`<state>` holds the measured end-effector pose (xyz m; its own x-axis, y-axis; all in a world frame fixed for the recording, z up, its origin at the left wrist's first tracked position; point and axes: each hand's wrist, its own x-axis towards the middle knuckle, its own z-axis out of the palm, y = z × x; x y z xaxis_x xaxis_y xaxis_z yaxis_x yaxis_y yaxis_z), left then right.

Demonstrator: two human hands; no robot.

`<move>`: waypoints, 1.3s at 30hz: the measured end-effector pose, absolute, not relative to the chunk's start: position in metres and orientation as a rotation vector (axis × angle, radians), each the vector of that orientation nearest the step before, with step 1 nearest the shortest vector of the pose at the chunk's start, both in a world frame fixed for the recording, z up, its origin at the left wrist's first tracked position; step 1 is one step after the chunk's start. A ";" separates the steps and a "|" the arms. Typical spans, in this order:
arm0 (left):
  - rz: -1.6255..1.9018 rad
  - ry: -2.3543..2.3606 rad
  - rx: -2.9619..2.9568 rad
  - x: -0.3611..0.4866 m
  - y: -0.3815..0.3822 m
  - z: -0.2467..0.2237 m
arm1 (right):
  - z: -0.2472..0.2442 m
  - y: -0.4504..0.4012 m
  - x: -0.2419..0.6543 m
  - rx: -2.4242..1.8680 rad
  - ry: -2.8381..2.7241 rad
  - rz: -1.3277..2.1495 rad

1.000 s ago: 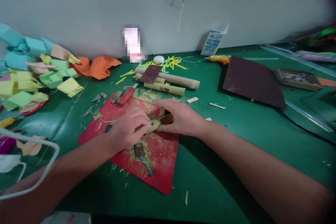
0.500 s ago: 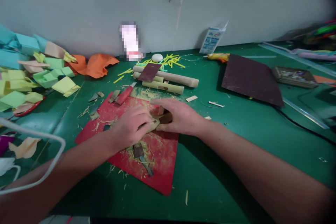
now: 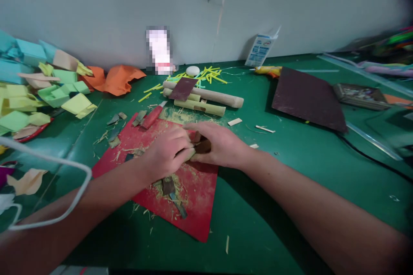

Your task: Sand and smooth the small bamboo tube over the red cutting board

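Note:
My left hand (image 3: 170, 149) is closed on a short pale bamboo piece (image 3: 190, 154), mostly hidden under its fingers. Facing it, my right hand (image 3: 224, 144) curls around a small brown strip, which looks like sandpaper (image 3: 203, 146), beside the bamboo's end. The fingers of both hands almost meet. Beneath them lies a red mat (image 3: 200, 200) strewn with pale shavings and dust. Dark scraps (image 3: 168, 185) rest on it below my left hand. A red-handled knife (image 3: 152, 117) lies at the mat's upper edge.
Behind the mat are bamboo tubes (image 3: 206, 108) with a brown sheet (image 3: 183, 89) on top. A larger dark sheet (image 3: 308, 99) and a small tray (image 3: 361, 96) sit right. Folded papers (image 3: 61, 84) pile up left. A white cable (image 3: 82, 200) crosses near my left forearm.
My left hand has shifted slightly to the right against the bamboo piece, covering more of it. The right hand stays almost in place. The view has moved a little.

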<state>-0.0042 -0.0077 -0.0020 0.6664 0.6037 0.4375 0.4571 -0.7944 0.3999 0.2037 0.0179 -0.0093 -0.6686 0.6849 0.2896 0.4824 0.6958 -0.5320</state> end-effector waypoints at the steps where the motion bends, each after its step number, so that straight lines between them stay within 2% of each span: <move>1: 0.825 0.849 2.621 0.000 -0.005 -0.003 | -0.010 0.018 0.204 -0.891 -2.425 0.586; 8: 0.860 0.869 2.671 -0.029 -0.026 0.002 | -0.009 0.015 0.206 -0.931 -2.441 0.547; 15: 0.867 0.875 2.572 -0.001 -0.007 -0.004 | -0.006 0.015 0.205 -0.969 -2.401 0.637; 22: 0.836 0.914 2.582 -0.030 -0.026 0.002 | -0.008 0.014 0.205 -0.994 -2.421 0.583; 29: 0.857 0.964 2.465 0.003 -0.006 -0.004 | -0.008 0.013 0.206 -0.965 -2.401 0.632; 35: 0.835 0.986 2.541 -0.031 -0.028 0.005 | -0.008 0.015 0.205 -1.001 -2.443 0.581; 39: 0.817 0.970 2.539 -0.020 -0.022 0.004 | -0.009 0.014 0.204 -0.958 -2.388 0.603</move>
<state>-0.0197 -0.0215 0.0043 0.6098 0.6836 0.4011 0.5116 -0.7260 0.4596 0.2040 0.0144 -0.0095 -0.6314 0.7245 0.2766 0.5062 0.6552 -0.5608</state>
